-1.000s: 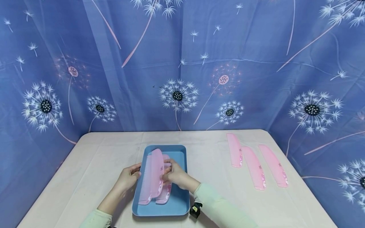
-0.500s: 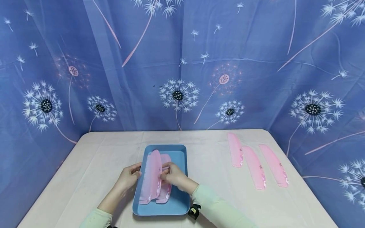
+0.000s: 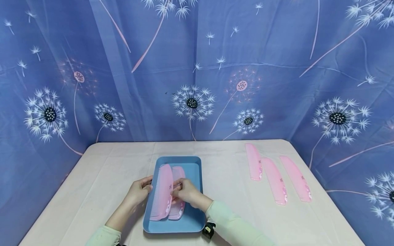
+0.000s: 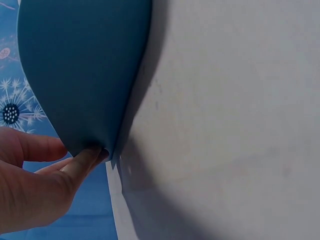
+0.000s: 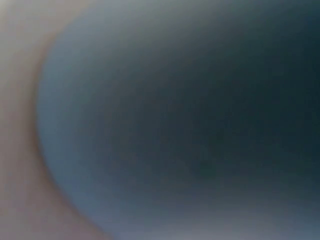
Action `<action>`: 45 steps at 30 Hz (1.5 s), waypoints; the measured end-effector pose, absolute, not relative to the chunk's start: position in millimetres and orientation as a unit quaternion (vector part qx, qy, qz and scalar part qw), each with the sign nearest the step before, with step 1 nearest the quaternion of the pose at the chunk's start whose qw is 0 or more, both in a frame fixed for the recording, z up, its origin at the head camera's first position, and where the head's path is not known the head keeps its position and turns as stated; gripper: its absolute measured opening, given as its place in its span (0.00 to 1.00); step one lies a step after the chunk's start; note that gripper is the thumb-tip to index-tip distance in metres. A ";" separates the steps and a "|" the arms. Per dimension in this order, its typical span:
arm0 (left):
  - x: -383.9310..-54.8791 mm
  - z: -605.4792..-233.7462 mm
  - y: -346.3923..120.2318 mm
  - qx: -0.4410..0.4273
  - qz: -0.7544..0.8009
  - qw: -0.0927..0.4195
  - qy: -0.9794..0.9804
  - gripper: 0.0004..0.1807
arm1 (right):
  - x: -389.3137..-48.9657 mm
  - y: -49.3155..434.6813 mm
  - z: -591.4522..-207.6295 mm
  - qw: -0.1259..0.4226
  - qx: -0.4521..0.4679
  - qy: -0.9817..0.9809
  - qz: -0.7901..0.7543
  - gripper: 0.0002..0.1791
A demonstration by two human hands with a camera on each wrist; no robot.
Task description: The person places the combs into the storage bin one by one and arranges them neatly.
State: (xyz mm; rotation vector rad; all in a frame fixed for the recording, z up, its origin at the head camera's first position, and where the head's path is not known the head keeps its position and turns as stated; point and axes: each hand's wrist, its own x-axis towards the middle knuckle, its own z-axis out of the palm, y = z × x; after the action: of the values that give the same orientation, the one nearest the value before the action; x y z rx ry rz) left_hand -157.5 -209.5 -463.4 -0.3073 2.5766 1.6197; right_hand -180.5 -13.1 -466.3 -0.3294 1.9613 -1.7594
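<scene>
My left hand [image 3: 139,192] grips the left rim of a blue tray [image 3: 192,225]. In the left wrist view its thumb and fingers pinch the tray's edge. My right hand [image 3: 189,193] reaches in over the right side and pinches a pink comb [image 3: 164,191] by its smooth back edge. That comb lies over another at the tray's left, which it almost wholly covers. Beside it, a further pink comb [image 3: 178,174] lies in the tray, partly hidden under my right fingers. The right wrist view is a close blur, with no fingers or comb discernible.
On the white-covered table [image 3: 227,212], to the right, lie a pink comb [image 3: 253,162], a second comb [image 3: 275,182] and a third comb [image 3: 296,179]. A blue dandelion-print curtain [image 3: 147,95] encloses the table at the back and sides.
My right hand has brought its comb a little left and nearer to me, lowering it over the comb at the tray's left. The left hand stays on the rim.
</scene>
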 end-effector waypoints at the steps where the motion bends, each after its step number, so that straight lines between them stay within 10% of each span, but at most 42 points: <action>1: -157.5 -463.6 -209.4 -0.101 0.529 0.041 0.841 0.23 | -180.1 -13.4 -466.5 0.242 -0.118 0.716 -0.645 0.15; 29: -157.3 -465.8 -209.7 -0.106 0.528 0.037 0.842 0.24 | -187.0 -1.1 -453.9 0.228 -0.136 0.719 -0.643 0.21; 45: -157.0 -465.1 -209.5 -0.114 0.530 0.047 0.839 0.24 | -231.0 69.8 -430.3 0.098 -0.117 0.716 -0.681 0.20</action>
State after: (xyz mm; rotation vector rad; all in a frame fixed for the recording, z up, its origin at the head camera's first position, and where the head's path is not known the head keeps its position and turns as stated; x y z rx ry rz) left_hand -157.0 -209.5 -465.1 -0.3472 2.5597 1.6167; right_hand -231.0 69.8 -430.3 -0.3450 2.1187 -2.0157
